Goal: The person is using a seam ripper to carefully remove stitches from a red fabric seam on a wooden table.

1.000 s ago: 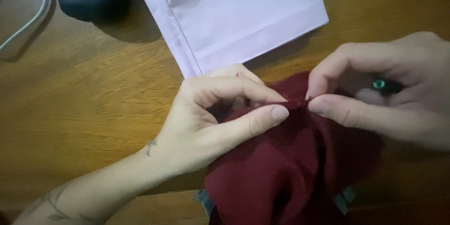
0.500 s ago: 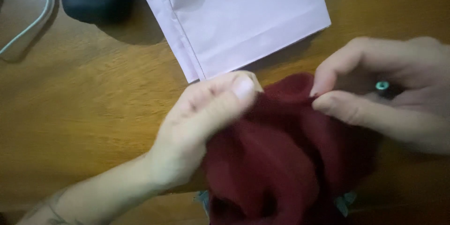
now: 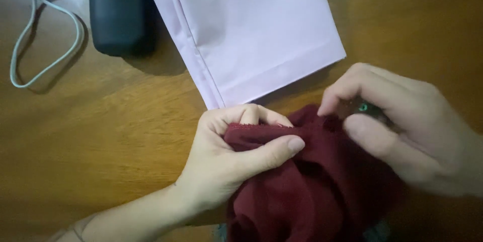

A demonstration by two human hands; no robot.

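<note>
since half a second ago the left hand [image 3: 226, 156] has turned so that its curled fingers now fold over the edge of the dark red cloth [image 3: 307, 191], with the thumb pressed along the fold from below, where before the fingers lay straighter across it. the left hand is clamped on that top edge of the cloth. the right hand [image 3: 402, 126] has shifted only a little; its forefinger and thumb are bent toward each other above the cloth's upper right part, close to a small green-headed pin [image 3: 363, 106] that shows between them, but whether they pinch the pin or the cloth cannot be told because of blur. the cloth lies bunched on the wooden table [image 3: 100, 136], between the two hands and just below a folded pale pink fabric [image 3: 256, 30], whose corner nearly touches the left hand's knuckles. further up at left stands a dark cylindrical object [image 3: 118, 10], and beside it a pale looped cord [image 3: 45, 45].
</note>
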